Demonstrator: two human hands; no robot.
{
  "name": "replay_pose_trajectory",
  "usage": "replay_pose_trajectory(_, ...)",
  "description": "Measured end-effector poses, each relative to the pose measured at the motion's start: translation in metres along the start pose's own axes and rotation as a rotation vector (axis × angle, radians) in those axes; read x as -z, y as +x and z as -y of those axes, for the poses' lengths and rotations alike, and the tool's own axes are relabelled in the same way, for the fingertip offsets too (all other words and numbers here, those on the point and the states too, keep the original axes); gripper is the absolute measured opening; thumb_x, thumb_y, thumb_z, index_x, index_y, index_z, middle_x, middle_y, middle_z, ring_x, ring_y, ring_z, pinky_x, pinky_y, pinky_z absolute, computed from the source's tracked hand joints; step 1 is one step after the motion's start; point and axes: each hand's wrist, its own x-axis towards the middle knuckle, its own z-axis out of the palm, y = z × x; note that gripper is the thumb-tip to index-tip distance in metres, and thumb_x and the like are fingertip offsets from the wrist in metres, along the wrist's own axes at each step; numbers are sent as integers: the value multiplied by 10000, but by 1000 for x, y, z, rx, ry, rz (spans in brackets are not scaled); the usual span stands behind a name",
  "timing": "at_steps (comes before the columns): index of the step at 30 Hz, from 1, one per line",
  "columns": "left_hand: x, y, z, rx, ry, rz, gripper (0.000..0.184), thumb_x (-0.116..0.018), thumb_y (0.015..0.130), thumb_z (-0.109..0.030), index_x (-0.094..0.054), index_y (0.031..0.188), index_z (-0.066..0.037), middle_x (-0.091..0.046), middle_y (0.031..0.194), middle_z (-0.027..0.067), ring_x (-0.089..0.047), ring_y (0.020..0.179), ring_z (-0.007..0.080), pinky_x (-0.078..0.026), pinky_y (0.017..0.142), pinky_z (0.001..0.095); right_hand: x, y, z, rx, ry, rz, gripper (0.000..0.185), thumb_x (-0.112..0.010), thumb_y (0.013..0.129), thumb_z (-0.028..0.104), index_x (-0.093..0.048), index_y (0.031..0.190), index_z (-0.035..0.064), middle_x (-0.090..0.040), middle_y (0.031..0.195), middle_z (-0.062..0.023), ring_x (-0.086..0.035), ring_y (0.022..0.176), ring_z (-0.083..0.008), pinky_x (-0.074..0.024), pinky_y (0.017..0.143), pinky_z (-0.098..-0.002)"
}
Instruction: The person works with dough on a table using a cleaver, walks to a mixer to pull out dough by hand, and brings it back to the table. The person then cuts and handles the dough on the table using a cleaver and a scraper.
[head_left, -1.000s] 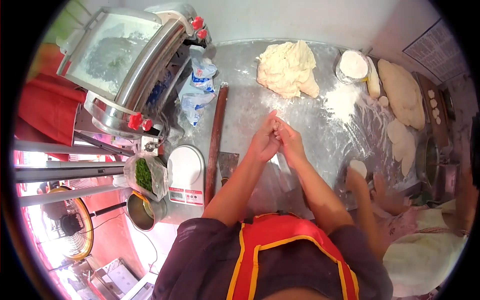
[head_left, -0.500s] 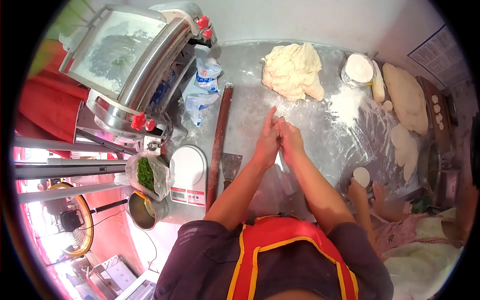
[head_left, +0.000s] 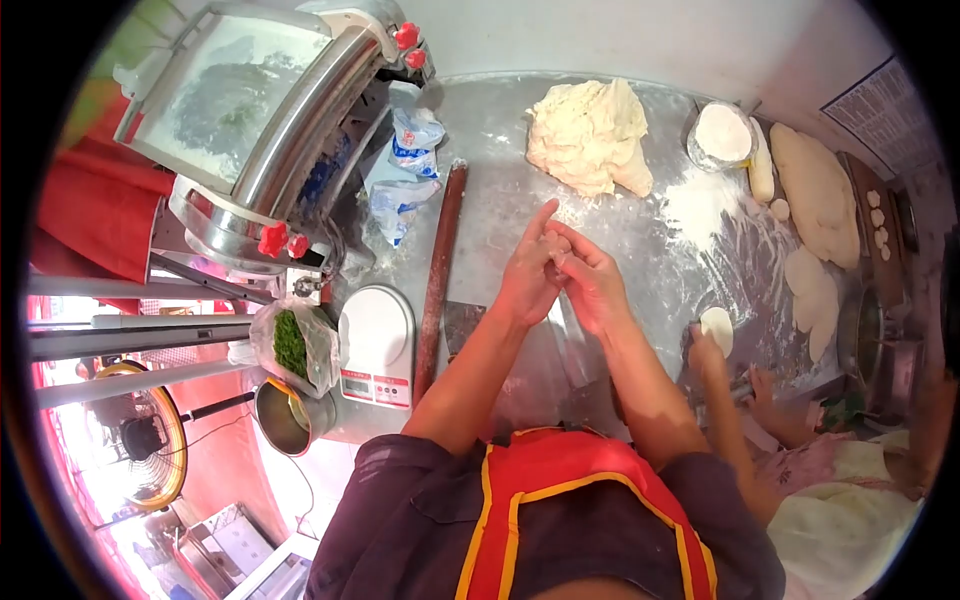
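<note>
My left hand (head_left: 530,275) and my right hand (head_left: 595,290) meet over the metal table, just in front of a large rough lump of dough (head_left: 588,135). The left index finger points away from me while its other fingers curl in. My right fingers are bent against the left ones, pinching at them. Whatever lies between the fingers is too small or hidden to name. Neither hand touches the dough lump. Below my hands, a clear plastic strip (head_left: 572,350) lies on the table, partly covered by my right forearm.
Left stand a dough roller machine (head_left: 300,120), blue-white bags (head_left: 415,140), a rolling pin (head_left: 440,270), a scale (head_left: 376,335) and a bag of chopped greens (head_left: 290,345). Right are a flour bowl (head_left: 722,135), spilled flour (head_left: 695,210), dough sheets (head_left: 815,200) and another person's hand (head_left: 706,355) at a dough round (head_left: 717,330).
My hands have turned and parted slightly at the wrists, with the right fingers now bent over the left. The other person's hand and the dough round have shifted away from me.
</note>
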Motion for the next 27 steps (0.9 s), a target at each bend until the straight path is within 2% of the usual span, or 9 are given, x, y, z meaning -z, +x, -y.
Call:
replay_pose_trajectory(3,-9,-4,2,-48,-3,-18,579,-468,951,-96,-209,1469,-75,-497,870,-4,-495,778,80,-439,740,243,4,2,-7,30,-38,11,456,-572,885,51,-485,1323,-39,-600,1092,-47,-555,931,-97,-449,801,-249)
replay_pose_trajectory(6,-21,-7,0,-89,144,-85,596,-478,950,-109,-193,1472,-77,-502,907,-2,-505,799,83,-449,779,256,-3,-1,-10,101,-204,-82,437,-553,906,74,-487,1323,-35,-587,1106,-47,-544,967,-101,-449,836,-249)
replay_pose_trajectory(9,-18,-5,-2,-71,184,-98,621,-494,944,-123,-175,1475,-75,-499,926,-4,-508,811,87,-454,800,264,-3,1,-17,93,-147,-105,431,-541,919,94,-485,1327,-30,-579,1109,-49,-537,991,-108,-442,867,-251)
replay_pose_trajectory(12,-14,-5,1,-103,149,-103,639,-500,945,-143,-160,1482,-82,-496,930,-2,-506,808,86,-457,756,250,-13,-4,-14,84,-132,-111,430,-527,958,112,-447,1354,-34,-568,1091,-24,-504,871,-62,-407,748,-211)
replay_pose_trajectory(15,-11,-6,6,-140,203,-81,632,-483,951,-148,-152,1485,-80,-490,943,1,-503,796,91,-450,723,241,-7,-2,-19,115,-108,-96,397,-552,924,121,-521,1294,-19,-594,1059,-45,-537,920,-83,-446,788,-235)
replay_pose_trajectory(18,-15,-8,9,-188,406,-135,622,-466,956,-145,-150,1486,-75,-495,934,6,-497,779,95,-443,694,239,-13,2,-15,39,-68,-200,358,-570,921,143,-563,1242,-17,-616,1005,-31,-535,854,-55,-430,720,-218)
replay_pose_trajectory(21,-13,-8,12,-173,234,-130,619,-469,943,-111,-165,1480,-65,-503,889,16,-491,749,101,-435,666,236,4,10,-19,1,-54,-169,333,-586,912,140,-587,1205,-18,-633,958,-23,-543,786,-54,-422,684,-209)
replay_pose_trajectory(24,-4,-5,4,-112,21,-145,609,-473,925,-71,-190,1463,-38,-503,843,22,-480,713,99,-424,631,231,8,11,-13,-16,77,-24,353,-590,899,101,-571,1221,-43,-638,954,-28,-558,748,-73,-438,687,-215)
replay_pose_trajectory(27,2,-3,-1,-54,-71,-96,583,-467,906,-29,-222,1435,-3,-494,824,20,-466,683,97,-413,621,227,-1,5,-4,-19,-12,-31,397,-560,898,51,-506,1261,-103,-633,961,-47,-559,762,-89,-443,718,-215)
